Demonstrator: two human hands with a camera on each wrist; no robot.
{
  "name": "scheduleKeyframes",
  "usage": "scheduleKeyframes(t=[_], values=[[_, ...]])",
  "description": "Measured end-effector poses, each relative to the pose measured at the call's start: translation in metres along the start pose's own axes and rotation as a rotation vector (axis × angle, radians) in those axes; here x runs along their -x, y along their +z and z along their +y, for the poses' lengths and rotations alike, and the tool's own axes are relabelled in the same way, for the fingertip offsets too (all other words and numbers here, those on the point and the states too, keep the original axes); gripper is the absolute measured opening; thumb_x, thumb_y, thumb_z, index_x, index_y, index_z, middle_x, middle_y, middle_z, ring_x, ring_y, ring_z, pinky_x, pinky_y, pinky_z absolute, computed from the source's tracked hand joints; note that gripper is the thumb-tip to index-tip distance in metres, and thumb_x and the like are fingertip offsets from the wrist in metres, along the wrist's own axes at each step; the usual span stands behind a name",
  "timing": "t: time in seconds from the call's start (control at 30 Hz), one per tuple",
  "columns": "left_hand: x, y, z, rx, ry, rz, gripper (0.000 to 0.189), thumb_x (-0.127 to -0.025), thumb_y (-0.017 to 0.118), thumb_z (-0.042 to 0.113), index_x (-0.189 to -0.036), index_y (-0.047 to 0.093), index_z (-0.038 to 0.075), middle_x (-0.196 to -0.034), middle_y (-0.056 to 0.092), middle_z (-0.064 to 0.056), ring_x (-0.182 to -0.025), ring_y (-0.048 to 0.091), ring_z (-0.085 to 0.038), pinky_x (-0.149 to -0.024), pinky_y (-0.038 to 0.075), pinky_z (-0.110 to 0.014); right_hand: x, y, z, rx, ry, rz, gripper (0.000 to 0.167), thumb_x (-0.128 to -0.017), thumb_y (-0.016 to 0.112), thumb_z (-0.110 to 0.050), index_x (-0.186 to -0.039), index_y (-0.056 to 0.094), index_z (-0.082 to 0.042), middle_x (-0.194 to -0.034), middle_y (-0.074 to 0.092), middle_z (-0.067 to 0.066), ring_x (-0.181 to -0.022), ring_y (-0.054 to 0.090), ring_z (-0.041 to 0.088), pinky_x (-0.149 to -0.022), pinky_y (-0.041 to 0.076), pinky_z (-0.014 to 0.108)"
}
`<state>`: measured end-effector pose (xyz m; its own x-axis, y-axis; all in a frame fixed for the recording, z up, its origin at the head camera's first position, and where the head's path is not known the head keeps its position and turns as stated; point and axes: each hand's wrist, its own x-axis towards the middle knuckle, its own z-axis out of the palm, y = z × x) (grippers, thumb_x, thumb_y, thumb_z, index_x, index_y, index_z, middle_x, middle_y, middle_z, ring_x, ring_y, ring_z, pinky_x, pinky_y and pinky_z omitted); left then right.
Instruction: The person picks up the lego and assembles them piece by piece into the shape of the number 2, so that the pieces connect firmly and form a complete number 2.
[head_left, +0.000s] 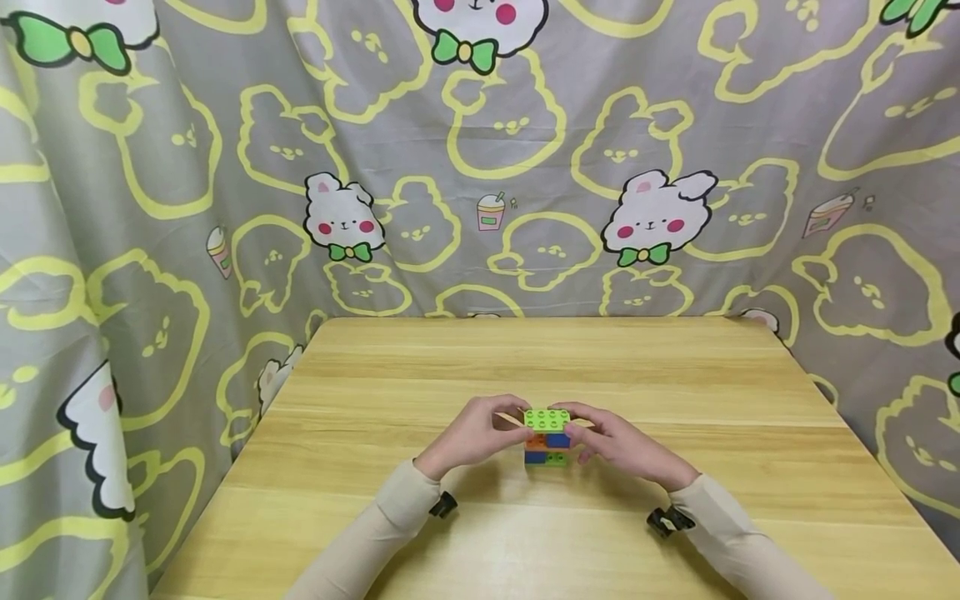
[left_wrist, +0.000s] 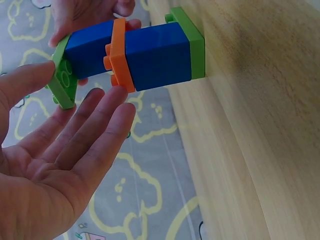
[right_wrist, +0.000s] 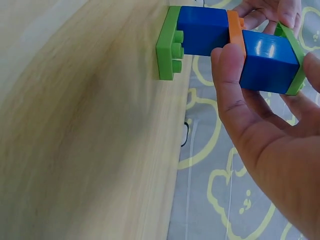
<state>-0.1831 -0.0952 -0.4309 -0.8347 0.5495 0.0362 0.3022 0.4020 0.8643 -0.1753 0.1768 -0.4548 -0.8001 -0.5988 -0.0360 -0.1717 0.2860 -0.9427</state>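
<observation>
A stack of toy building blocks stands on the table between the two hands. At its base lies a green plate (right_wrist: 166, 45), with a lower blue brick (left_wrist: 159, 55) on one end. An orange plate (left_wrist: 120, 55) lies over that brick. An upper blue brick (right_wrist: 269, 62) sits on the orange plate's right end, under a top green plate (head_left: 547, 419) with studs facing up. My left hand (head_left: 476, 433) pinches the top plate's left end between thumb and fingers, its other fingers spread below. My right hand (head_left: 611, 437) pinches the right end, one finger beside the orange plate.
The wooden table (head_left: 375, 367) extends around the stack on all sides. Behind and beside it hangs a grey curtain (head_left: 420, 150) with yellow outlines and rabbit faces. Black wrist devices (head_left: 670, 522) show below both sleeves.
</observation>
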Motion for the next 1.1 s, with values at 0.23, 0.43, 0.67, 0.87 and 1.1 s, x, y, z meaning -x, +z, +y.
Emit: scheduleKeyframes(t=[0.23, 0.43, 0.67, 0.87, 1.1], values=[[-0.0006, -0.0003, -0.0004, 0.011, -0.01, -0.005, 0.03, -0.096, 0.075, 0.027, -0.121, 0.07, 0.013, -0.112, 0.073, -0.005, -0.091, 0.075, -0.015, -0.079, 0.06, -0.03, -0.0003, -0.0005, -0.0009, 0.015, 0.003, 0.005, 0.049, -0.109, 0.049, -0.034, -0.154, 0.044, -0.015, -0.13, 0.063, 0.018, -0.104, 0.067, 0.039, -0.079, 0.059, 0.052], [0.0004, -0.0006, -0.0005, 0.007, -0.03, 0.0, 0.03, -0.095, 0.075, 0.029, -0.122, 0.071, 0.015, -0.112, 0.073, -0.001, -0.088, 0.074, -0.01, -0.077, 0.059, -0.028, 0.0, 0.0011, -0.0007, 0.019, -0.004, 0.013, 0.048, -0.109, 0.049, -0.034, -0.154, 0.045, -0.015, -0.13, 0.063, 0.018, -0.101, 0.068, 0.038, -0.079, 0.059, 0.051], [-0.0002, -0.0013, -0.002, 0.022, -0.028, -0.005, 0.031, -0.096, 0.075, 0.026, -0.123, 0.07, 0.012, -0.114, 0.072, -0.006, -0.092, 0.074, -0.015, -0.079, 0.06, -0.032, 0.0, 0.0012, -0.0021, 0.051, -0.002, 0.018, 0.049, -0.109, 0.049, -0.035, -0.154, 0.044, -0.017, -0.132, 0.062, 0.018, -0.093, 0.069, 0.036, -0.079, 0.059, 0.051], [-0.0011, -0.0019, -0.0024, 0.024, -0.021, -0.008, 0.031, -0.096, 0.075, 0.026, -0.123, 0.07, 0.012, -0.113, 0.072, -0.006, -0.092, 0.074, -0.016, -0.079, 0.06, -0.031, -0.0008, -0.0002, -0.0012, 0.042, -0.013, 0.005, 0.049, -0.109, 0.05, -0.033, -0.154, 0.045, -0.013, -0.132, 0.062, 0.018, -0.096, 0.069, 0.038, -0.08, 0.059, 0.051], [-0.001, -0.0016, -0.0019, 0.015, -0.032, -0.007, 0.034, -0.096, 0.074, 0.028, -0.125, 0.07, 0.012, -0.111, 0.072, -0.004, -0.092, 0.074, -0.016, -0.08, 0.06, -0.032, -0.0007, -0.0013, 0.0013, 0.113, -0.047, 0.002, 0.046, -0.11, 0.048, -0.032, -0.151, 0.046, -0.012, -0.121, 0.066, 0.015, -0.095, 0.07, 0.035, -0.08, 0.06, 0.046]])
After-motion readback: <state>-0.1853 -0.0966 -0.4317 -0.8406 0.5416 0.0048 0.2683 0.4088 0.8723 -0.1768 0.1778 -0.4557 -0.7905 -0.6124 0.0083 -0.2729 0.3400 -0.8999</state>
